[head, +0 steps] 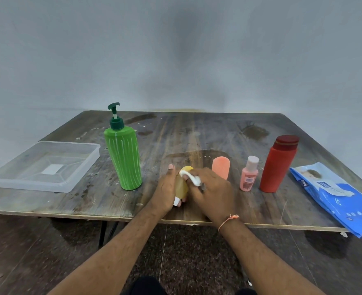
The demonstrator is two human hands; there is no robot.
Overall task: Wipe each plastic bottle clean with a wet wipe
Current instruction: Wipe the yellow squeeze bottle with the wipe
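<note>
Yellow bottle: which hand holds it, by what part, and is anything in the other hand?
The left hand grips the yellow bottle around its body, white cap toward the person. The right hand pinches a white wet wipe against the bottle's upper end.

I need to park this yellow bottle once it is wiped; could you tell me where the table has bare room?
Bare tabletop lies behind the hands, between the green pump bottle and red bottle. The clear tray holds nothing. It is crowded from the orange bottle to the wipes pack.
</note>
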